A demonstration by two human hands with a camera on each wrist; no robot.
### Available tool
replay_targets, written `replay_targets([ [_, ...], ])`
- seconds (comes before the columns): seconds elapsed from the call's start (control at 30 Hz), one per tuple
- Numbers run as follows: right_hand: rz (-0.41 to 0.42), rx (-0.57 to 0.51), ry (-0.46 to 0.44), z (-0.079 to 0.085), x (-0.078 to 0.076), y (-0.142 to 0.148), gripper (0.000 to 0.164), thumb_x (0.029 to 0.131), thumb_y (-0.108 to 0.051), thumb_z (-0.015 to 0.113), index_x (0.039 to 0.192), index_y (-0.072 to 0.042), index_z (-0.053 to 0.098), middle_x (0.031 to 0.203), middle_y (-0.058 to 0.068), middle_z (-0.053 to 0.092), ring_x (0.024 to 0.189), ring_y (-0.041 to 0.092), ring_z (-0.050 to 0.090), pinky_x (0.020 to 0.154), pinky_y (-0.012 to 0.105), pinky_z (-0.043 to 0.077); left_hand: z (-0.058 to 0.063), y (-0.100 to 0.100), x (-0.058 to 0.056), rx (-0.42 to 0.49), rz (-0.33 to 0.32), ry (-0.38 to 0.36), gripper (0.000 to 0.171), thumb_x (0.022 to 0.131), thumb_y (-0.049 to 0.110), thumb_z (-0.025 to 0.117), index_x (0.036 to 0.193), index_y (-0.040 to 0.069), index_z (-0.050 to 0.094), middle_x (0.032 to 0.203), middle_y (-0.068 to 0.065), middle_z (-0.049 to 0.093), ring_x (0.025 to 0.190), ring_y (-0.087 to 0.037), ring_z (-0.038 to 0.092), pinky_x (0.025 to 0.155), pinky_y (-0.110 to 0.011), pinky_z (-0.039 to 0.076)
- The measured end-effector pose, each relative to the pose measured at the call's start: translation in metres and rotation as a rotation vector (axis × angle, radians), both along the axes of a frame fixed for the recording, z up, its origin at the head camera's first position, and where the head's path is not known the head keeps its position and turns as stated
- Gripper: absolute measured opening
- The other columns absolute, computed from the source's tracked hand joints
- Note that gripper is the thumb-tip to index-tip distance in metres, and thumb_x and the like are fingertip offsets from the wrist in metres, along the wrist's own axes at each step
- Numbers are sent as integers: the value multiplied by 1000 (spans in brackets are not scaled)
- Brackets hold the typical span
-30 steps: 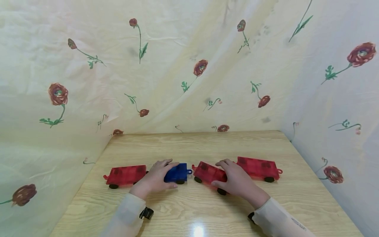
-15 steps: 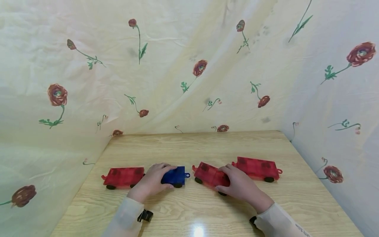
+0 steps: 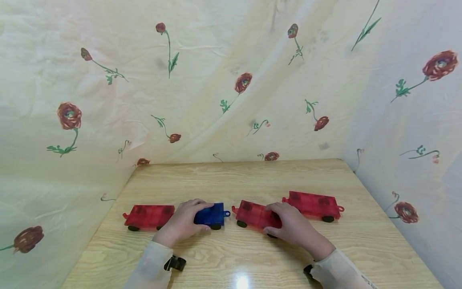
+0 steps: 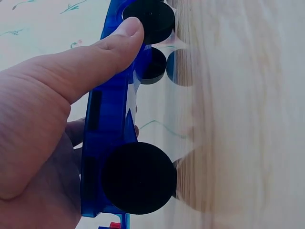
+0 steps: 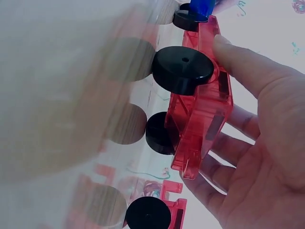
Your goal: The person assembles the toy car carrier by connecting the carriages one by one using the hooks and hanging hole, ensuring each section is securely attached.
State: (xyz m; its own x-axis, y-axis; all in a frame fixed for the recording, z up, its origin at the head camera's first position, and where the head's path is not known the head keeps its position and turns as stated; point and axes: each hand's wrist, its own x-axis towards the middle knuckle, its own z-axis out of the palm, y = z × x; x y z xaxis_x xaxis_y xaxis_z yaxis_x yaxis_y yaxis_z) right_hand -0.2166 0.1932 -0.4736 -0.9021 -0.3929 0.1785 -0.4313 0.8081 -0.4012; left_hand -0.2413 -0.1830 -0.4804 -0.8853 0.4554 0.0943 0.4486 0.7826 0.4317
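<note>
My left hand grips a blue toy wagon from above. In the left wrist view its thumb presses the wagon's side beside a black wheel. With thumb and fingers on opposite sides, my right hand holds a red toy wagon. The right wrist view shows that wagon tipped in appearance by the camera angle, with black wheels. Its hook faces the blue wagon's ring, a small gap apart.
Behind my left hand stands another red wagon; my hand hides where it meets the blue one. A further red wagon stands beyond my right hand. All rest on a wood-grain table, enclosed by flowered cloth.
My left hand has drawn the blue wagon slightly left and nearer, and the left red wagon has shifted left too. The held red wagon has turned straighter, its hook end coming nearer.
</note>
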Motion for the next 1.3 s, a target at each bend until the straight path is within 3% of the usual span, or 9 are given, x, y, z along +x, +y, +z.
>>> replay_targets([
  [0.33,12,3,11,-4,1,1,52,86,-40,89,129,-18,71,139,8,64,131,35,57,110,57,45,-1,-2,-1,37,10,10,75,85,44,87,153,32,56,144,2,56,139,-32,48,116,-65,32],
  [0.5,22,-12,8,-5,0,1,51,85,-40,89,128,-19,73,129,-2,62,117,23,61,99,47,54,-2,-2,-3,47,-2,27,76,85,46,87,153,33,55,144,2,57,138,-31,49,115,-65,33],
  [0.63,28,-21,11,-5,0,1,49,85,-39,89,128,-20,73,125,-7,60,112,17,60,97,43,55,-3,-2,-4,49,-3,23,76,85,48,86,154,35,54,144,3,56,138,-31,49,114,-65,33],
  [0.9,70,-28,16,-7,-1,1,48,88,-38,87,130,-20,72,131,-4,60,119,23,61,100,47,54,-2,-1,-4,71,23,-2,75,86,48,86,153,39,53,145,7,55,138,-28,49,112,-64,38],
  [1.3,108,-52,-34,-7,1,1,46,89,-35,87,131,-21,73,141,-1,58,131,28,56,107,52,49,-4,-1,-2,95,-34,21,73,86,45,86,152,36,55,145,8,55,139,-28,49,112,-64,39],
])
